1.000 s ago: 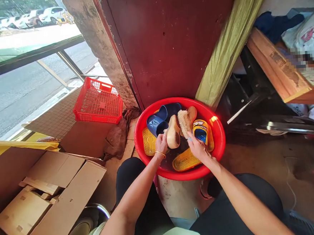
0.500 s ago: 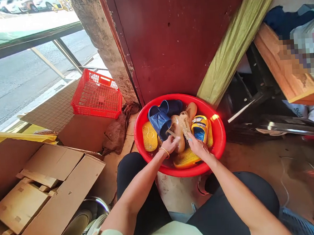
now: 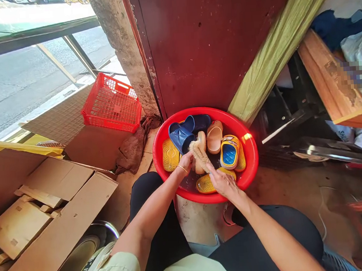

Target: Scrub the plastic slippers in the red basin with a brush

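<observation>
As seen from the head camera, from left to right: a cardboard box with loose flaps, at 8 o'clock from the basin, and a red plastic crate at 10 o'clock, beside a crumpled brown cloth. Next, a red plastic basin above the knees, with shallow water and several slippers inside: a yellow slipper at 9 o'clock and blue slippers at 11 o'clock. Left hand, closed around a beige slipper near the basin's centre, the grip partly hidden. Right hand, closed on the lower end of a bristle brush, with the bristles over the same slipper and the two hands close together. Further right, a yellow and blue slipper at 2 o'clock.

Possible trouble, by judgement only: the wet slipper sliding out of the left hand under brush pressure, with a splash toward the cardboard; the brush slipping from wet fingers into the water; the basin tilting from hard pressing near its rim, on the pale round support below.
</observation>
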A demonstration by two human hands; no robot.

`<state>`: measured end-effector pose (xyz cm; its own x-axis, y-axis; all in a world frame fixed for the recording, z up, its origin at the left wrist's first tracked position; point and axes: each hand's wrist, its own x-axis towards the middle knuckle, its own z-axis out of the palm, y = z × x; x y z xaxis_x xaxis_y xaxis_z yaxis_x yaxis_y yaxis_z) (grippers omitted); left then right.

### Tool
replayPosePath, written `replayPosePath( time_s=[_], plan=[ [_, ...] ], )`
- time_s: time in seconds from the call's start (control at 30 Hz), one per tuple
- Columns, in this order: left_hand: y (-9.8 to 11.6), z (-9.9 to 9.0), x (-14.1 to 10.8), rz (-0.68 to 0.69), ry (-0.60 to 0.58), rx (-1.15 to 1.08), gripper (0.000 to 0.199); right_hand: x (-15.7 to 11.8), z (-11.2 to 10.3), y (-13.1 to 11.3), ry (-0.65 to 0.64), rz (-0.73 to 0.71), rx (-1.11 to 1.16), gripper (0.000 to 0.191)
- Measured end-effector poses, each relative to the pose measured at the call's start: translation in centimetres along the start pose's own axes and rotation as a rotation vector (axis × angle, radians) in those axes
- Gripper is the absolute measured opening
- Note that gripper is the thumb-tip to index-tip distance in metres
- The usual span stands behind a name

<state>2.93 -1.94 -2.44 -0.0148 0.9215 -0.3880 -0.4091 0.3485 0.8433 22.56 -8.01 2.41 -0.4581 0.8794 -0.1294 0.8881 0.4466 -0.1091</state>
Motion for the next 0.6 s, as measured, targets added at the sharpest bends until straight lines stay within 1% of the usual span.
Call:
replayPosePath(
  time_s=[0.1,0.17,0.2,0.3,0.4,0.5,0.57,0.6],
  plan=[
    [0.3,0.1,-0.5,-0.061,0.004,-0.074,0.035,2.0,-0.4,0.9,0.023,0.154,-0.013,0.059],
    [0.7,0.0,-0.7,-0.069,0.010,-0.141,0.035,3.2,-0.8,1.8,0.065,0.212,0.078,0.059],
    [1.0,-0.1,-0.8,-0.077,0.009,-0.180,0.036,3.6,-0.9,2.1,0.098,0.216,0.145,0.059],
    [2.0,-0.5,-0.9,-0.114,0.029,-0.304,0.033,3.7,-0.8,1.6,0.221,0.150,0.346,0.057],
    [3.0,-0.5,-1.5,-0.126,0.024,-0.420,0.034,2.7,-0.1,-0.3,0.343,0.019,0.466,0.056],
    [3.8,0.2,-3.0,-0.075,-0.073,-0.467,0.051,1.7,0.3,-1.9,0.441,-0.094,0.499,0.057],
    [4.0,0.7,-4.1,-0.040,-0.158,-0.431,0.060,1.4,0.2,-2.3,0.460,-0.107,0.501,0.057],
    [4.0,0.9,-4.6,-0.024,-0.183,-0.398,0.059,1.3,0.1,-2.5,0.456,-0.102,0.497,0.057]
  ],
)
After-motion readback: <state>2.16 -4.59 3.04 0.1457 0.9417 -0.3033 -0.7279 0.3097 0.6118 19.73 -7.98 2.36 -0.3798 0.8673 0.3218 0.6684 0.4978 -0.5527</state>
